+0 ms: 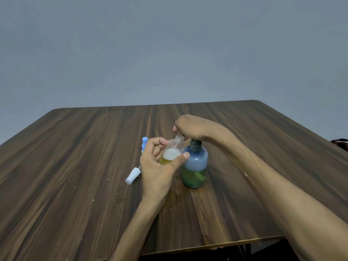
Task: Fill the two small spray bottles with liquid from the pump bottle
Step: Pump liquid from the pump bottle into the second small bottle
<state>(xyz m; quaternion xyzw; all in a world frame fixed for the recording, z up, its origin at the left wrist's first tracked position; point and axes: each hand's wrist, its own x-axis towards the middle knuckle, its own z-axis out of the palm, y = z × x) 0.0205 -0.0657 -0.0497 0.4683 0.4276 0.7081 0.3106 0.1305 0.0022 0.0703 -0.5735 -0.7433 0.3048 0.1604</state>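
My left hand point(157, 169) grips a small clear spray bottle point(172, 151), uncapped and tilted, part full of yellow liquid with foam on top. Its open neck sits under the spout of the blue pump bottle point(194, 165), which stands upright beside it and holds greenish liquid in its lower half. My right hand point(194, 128) rests on the pump head and presses on it, hiding the spout. A white spray cap point(132, 176) lies on the table to the left. A second small spray bottle with a blue cap point(144, 145) stands behind my left hand, mostly hidden.
Everything sits on a dark wooden table point(75, 166) against a grey wall. A wet patch shows on the wood in front of the pump bottle. A dark object point(340, 144) peeks in at the right edge.
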